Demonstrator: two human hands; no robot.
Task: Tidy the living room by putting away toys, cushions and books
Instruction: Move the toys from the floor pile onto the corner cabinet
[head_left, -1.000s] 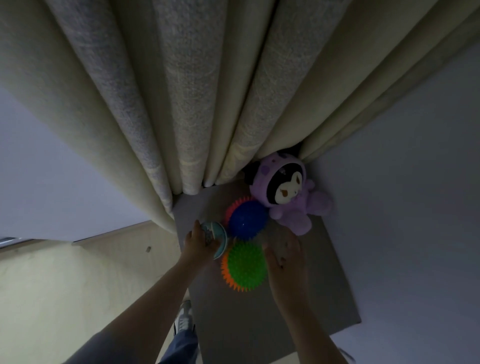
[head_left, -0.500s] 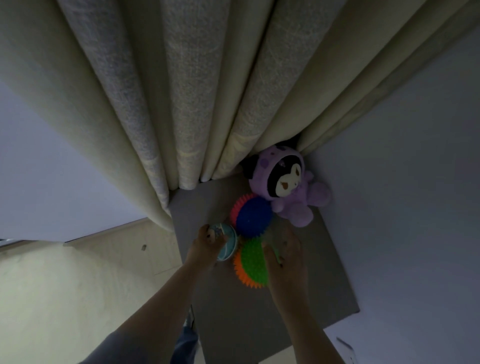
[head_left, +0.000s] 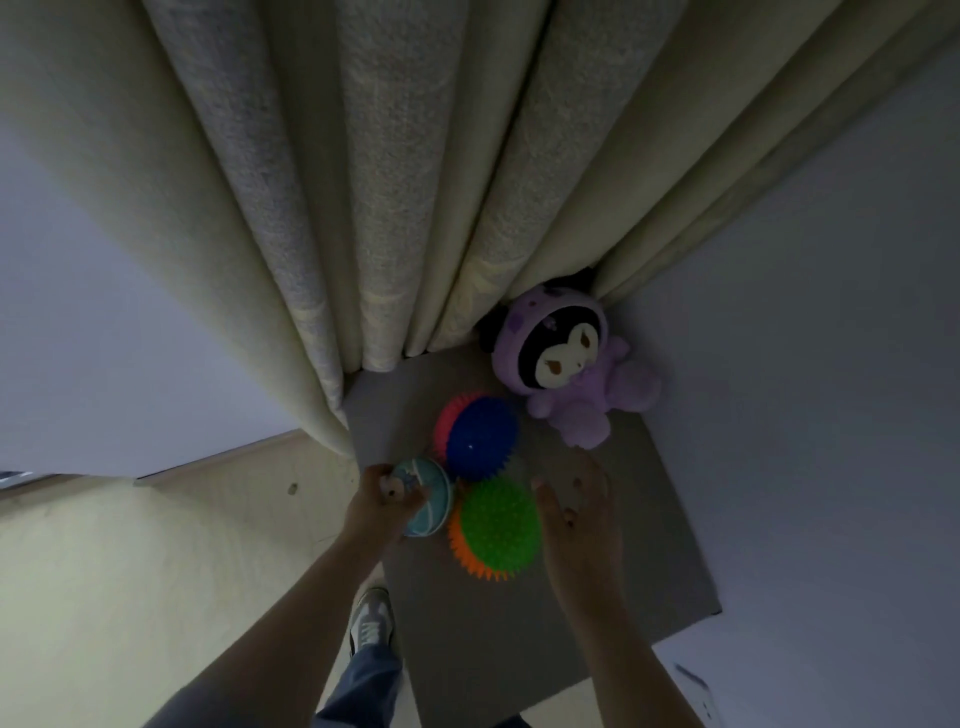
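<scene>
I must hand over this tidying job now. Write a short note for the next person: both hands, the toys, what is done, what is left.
Left hand grips the teal round toy at the grey surface's left edge.
Right hand is open beside the green spiky ball; contact unclear.
Blue spiky ball and purple plush lie on the surface near the curtain.
Done, seemingly: three toys here.
Left: set down the teal round toy; cushions and books are not in view.
</scene>
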